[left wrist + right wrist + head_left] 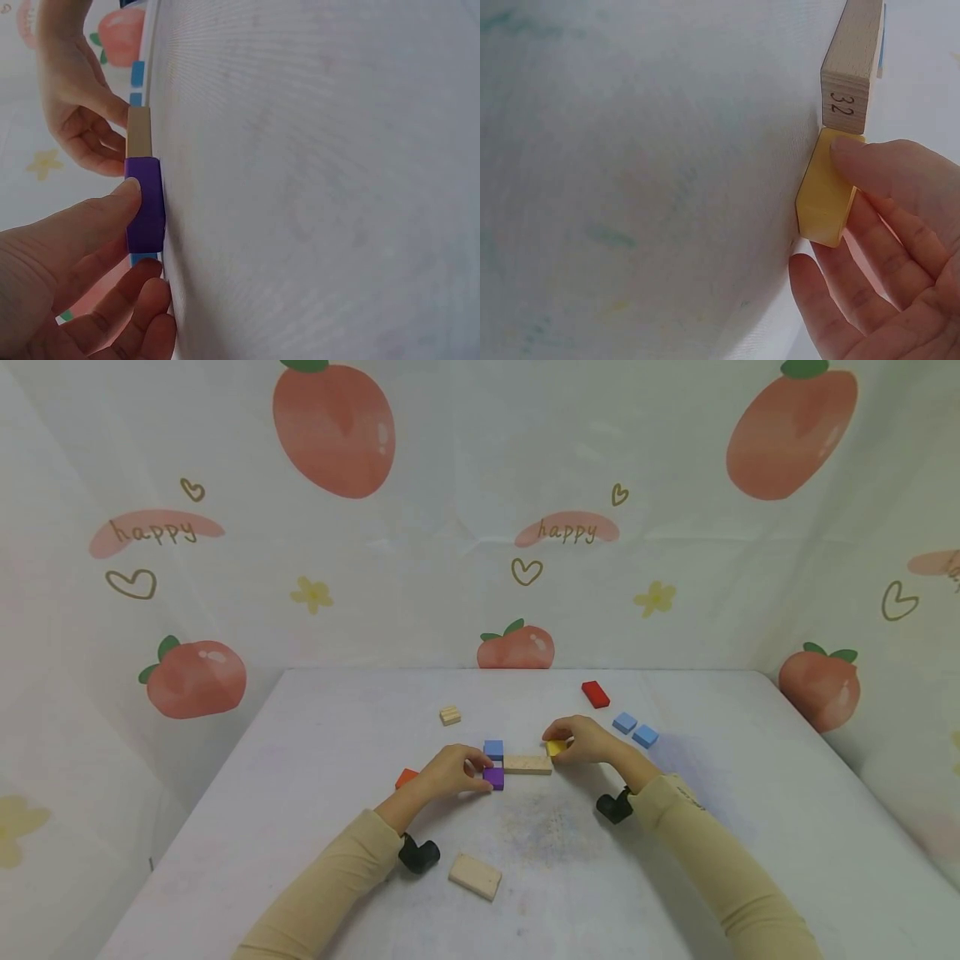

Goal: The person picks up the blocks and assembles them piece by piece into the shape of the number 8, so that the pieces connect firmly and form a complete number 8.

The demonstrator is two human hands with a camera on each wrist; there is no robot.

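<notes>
My left hand (pixel 450 771) pinches a purple block (pixel 493 779) on the table, its thumb (pixel 112 206) on the near face in the left wrist view. Just behind the purple block lies a blue block (pixel 493 748). A long plain wooden block (pixel 527 766) lies flat to the right of these two. At its right end, my right hand (pixel 588 741) holds a yellow block (pixel 556 748) between thumb and fingers. In the right wrist view the yellow block (pixel 826 187) sits against or very near the wooden block's end (pixel 845 105), which is marked 32.
Beyond my right hand lie a red block (pixel 596 694) and two blue blocks (pixel 624 722). Small wooden pieces (pixel 450 716) lie farther back. An orange-red block (pixel 406 778) is partly hidden by my left wrist. A wooden block (pixel 476 877) lies near the front.
</notes>
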